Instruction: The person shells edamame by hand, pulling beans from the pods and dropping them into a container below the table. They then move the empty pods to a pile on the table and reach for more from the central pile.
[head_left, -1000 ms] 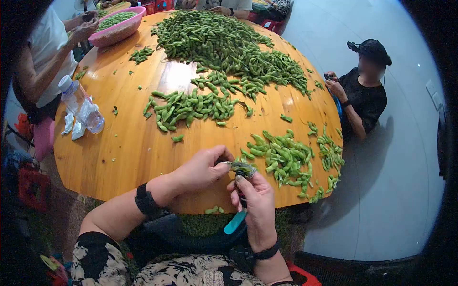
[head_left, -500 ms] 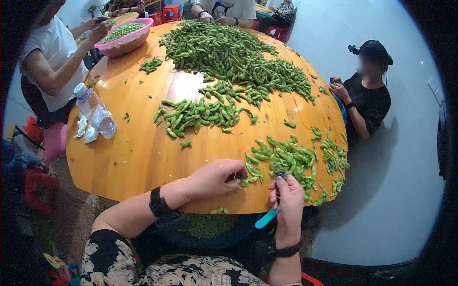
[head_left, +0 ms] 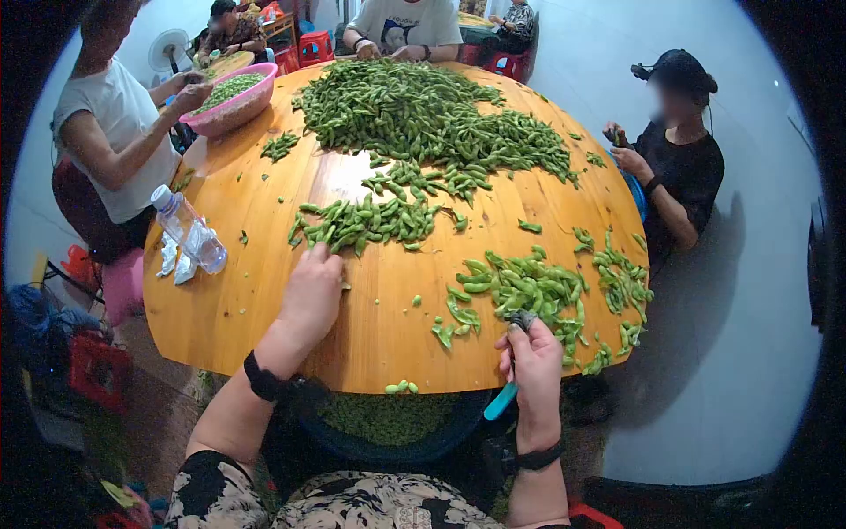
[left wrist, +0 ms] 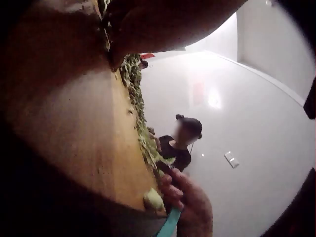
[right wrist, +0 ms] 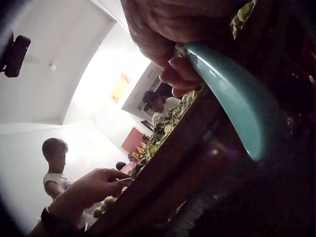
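In the head view my left hand (head_left: 310, 295) reaches forward with its fingertips at the near edge of a small group of green soybean pods (head_left: 379, 220). The right wrist view also shows this left hand (right wrist: 91, 187), thumb apart from the fingers. My right hand (head_left: 536, 366) grips a tool with a curved teal handle (right wrist: 229, 98); its dark end (head_left: 522, 319) overlaps a pile of paler pods (head_left: 529, 282). Most of that end is hidden by fingers. Between the hands lie a few loose pale pods (head_left: 458, 319). Several shelled beans (head_left: 403, 386) sit at the table's near edge.
A large pod heap (head_left: 423, 110) covers the far middle of the wooden table (head_left: 247, 309). At left are a plastic bottle (head_left: 189, 229), crumpled tissues and a pink basin (head_left: 233, 115). A dark tub (head_left: 441, 454) of beans stands below the near edge. Other people sit around.
My left hand has gone from beside the right hand over to the pod group, leftward and forward. The right hand moved right to the paler pile, keeping the teal-handled tool.
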A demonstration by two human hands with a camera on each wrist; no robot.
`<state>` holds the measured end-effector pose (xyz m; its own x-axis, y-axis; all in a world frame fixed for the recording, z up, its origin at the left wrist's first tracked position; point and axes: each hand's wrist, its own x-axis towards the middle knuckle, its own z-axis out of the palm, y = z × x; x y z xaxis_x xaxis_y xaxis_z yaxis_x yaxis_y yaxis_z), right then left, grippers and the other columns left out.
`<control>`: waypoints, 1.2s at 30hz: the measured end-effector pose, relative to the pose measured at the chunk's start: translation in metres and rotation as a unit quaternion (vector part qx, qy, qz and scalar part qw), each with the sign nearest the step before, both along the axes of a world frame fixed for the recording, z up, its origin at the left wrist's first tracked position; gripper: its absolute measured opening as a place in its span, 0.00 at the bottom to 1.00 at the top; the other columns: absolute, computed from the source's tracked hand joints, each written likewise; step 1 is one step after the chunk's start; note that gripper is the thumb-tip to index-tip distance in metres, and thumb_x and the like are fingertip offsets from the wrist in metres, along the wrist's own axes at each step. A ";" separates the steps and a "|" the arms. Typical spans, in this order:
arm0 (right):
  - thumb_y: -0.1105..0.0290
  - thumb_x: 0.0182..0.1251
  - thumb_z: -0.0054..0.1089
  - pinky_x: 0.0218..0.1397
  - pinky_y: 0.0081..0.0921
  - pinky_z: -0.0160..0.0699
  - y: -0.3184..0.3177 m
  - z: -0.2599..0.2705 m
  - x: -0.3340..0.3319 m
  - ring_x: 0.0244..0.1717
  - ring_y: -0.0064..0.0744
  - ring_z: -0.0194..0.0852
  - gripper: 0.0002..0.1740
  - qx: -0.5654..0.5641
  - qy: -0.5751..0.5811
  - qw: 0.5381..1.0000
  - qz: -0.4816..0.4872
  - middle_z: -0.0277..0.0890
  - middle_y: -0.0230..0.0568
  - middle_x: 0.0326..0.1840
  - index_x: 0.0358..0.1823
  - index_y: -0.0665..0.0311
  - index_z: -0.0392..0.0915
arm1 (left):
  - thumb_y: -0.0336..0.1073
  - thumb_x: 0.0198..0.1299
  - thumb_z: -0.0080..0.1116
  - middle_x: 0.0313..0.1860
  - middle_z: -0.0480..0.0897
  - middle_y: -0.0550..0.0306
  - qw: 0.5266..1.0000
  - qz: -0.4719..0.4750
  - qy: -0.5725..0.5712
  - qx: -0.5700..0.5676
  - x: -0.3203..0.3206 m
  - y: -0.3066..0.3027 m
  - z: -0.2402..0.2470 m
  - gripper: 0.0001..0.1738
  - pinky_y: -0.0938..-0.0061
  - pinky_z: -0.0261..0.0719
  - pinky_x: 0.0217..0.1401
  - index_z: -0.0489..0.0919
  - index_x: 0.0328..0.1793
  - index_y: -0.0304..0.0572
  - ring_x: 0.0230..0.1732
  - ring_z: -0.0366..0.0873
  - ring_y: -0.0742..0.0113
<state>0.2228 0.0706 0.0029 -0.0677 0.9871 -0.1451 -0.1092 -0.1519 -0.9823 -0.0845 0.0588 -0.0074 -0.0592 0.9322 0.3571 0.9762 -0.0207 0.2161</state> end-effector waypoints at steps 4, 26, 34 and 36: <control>0.74 0.70 0.48 0.15 0.11 0.59 -0.009 0.016 -0.004 0.15 0.12 0.64 0.06 -0.002 -0.038 0.999 0.027 0.73 0.32 0.25 0.43 0.66 0.73 | 0.20 0.48 0.55 0.45 0.72 0.40 0.996 0.023 -0.077 0.024 -0.013 -0.001 -0.007 0.15 0.58 0.72 0.52 0.71 0.44 0.31 0.49 0.71 0.40; 0.72 0.71 0.46 0.16 0.13 0.66 0.000 0.012 -0.031 0.15 0.13 0.66 0.10 -0.007 0.002 0.998 0.070 0.75 0.31 0.24 0.47 0.67 0.74 | 0.26 0.62 0.56 0.30 0.78 0.54 0.902 -0.288 -0.305 -0.106 0.083 0.012 0.011 0.13 0.76 0.79 0.35 0.80 0.53 0.35 0.29 0.80 0.68; 0.69 0.71 0.48 0.13 0.11 0.62 -0.006 0.012 -0.039 0.14 0.11 0.66 0.08 -0.072 0.026 0.988 0.137 0.75 0.29 0.24 0.38 0.66 0.74 | 0.25 0.58 0.58 0.36 0.85 0.52 0.889 -0.271 -0.355 -0.099 0.086 0.023 0.008 0.12 0.75 0.80 0.42 0.81 0.48 0.36 0.37 0.82 0.68; 0.69 0.71 0.48 0.13 0.11 0.61 -0.007 0.014 -0.043 0.14 0.11 0.66 0.08 -0.083 0.045 0.985 0.147 0.75 0.29 0.24 0.37 0.66 0.75 | 0.26 0.57 0.59 0.37 0.84 0.50 0.878 -0.263 -0.384 -0.110 0.083 0.020 0.008 0.13 0.75 0.80 0.41 0.81 0.49 0.38 0.36 0.83 0.65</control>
<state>0.1801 0.0638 0.0164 -0.3668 0.8861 -0.2834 -0.1219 -0.3478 -0.9296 -0.0012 0.0785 0.0004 0.2557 0.9443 0.2074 0.4080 -0.2998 0.8623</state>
